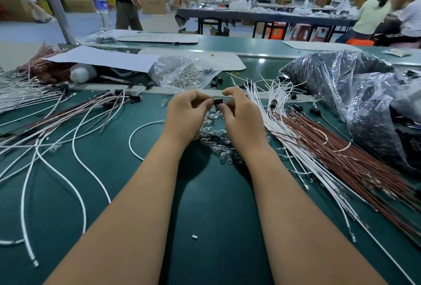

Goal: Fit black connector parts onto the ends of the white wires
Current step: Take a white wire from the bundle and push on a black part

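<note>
Both hands meet over the middle of the green table [205,205]. My right hand [239,114] pinches a small black connector part [218,101] between thumb and fingers. My left hand [185,111] has its fingers curled right beside the connector; what its fingertips hold is hidden. A white wire [136,131] loops on the table towards my left hand. Unfitted white wires [296,148] lie in a bundle at the right. Wires with black connectors fitted [127,98] lie at the left.
Small clear glass bulbs [216,139] are heaped under my hands. Brown wires [353,164] lie beside the white bundle. A plastic bag of black parts [341,79] sits at the right, a clear bag [182,73] behind my hands. People work at a far table.
</note>
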Demonstrator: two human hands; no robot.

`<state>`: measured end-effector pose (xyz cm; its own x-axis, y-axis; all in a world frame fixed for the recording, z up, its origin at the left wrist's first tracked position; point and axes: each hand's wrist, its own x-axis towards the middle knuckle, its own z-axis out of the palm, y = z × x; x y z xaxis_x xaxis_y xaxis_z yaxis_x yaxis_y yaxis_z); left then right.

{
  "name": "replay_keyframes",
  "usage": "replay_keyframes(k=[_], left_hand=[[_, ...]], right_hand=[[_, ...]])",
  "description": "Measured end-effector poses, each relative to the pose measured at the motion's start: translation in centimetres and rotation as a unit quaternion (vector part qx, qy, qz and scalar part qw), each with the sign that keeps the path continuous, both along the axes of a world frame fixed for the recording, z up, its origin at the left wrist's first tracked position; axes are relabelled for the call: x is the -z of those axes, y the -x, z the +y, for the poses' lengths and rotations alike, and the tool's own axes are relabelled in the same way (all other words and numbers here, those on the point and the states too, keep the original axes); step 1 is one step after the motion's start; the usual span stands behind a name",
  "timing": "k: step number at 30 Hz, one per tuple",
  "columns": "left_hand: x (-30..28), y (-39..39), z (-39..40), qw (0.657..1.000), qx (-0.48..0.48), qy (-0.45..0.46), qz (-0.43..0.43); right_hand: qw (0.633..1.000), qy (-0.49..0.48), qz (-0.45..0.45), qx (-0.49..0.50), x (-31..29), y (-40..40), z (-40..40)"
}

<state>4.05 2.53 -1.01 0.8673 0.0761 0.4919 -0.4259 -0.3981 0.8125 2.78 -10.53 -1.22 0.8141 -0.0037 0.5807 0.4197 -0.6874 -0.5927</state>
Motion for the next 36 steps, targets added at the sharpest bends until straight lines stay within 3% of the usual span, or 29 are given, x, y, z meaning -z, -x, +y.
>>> replay_keyframes(k=[3,11,22,36], left_hand=[[-0.08,-0.18,0.52,0.999,0.007,0.037,0.017],[-0.05,-0.14,0.87,0.999,0.004,0.021,0.036],[-0.24,0.13,0.79,0.999,0.032,0.001,0.044],[-0.22,0.48,0.66,0.997,0.049,0.021,0.056]], right_hand=[[0.998,-0.054,-0.015,0.01,-0.07,-0.08,-0.2],[0.992,-0.115,-0.043,0.014,-0.28,-0.07,-0.4],[0.974,-0.224,0.042,-0.01,-0.78,0.18,0.0],[0.977,-0.203,0.051,-0.035,-0.82,0.34,-0.02]])
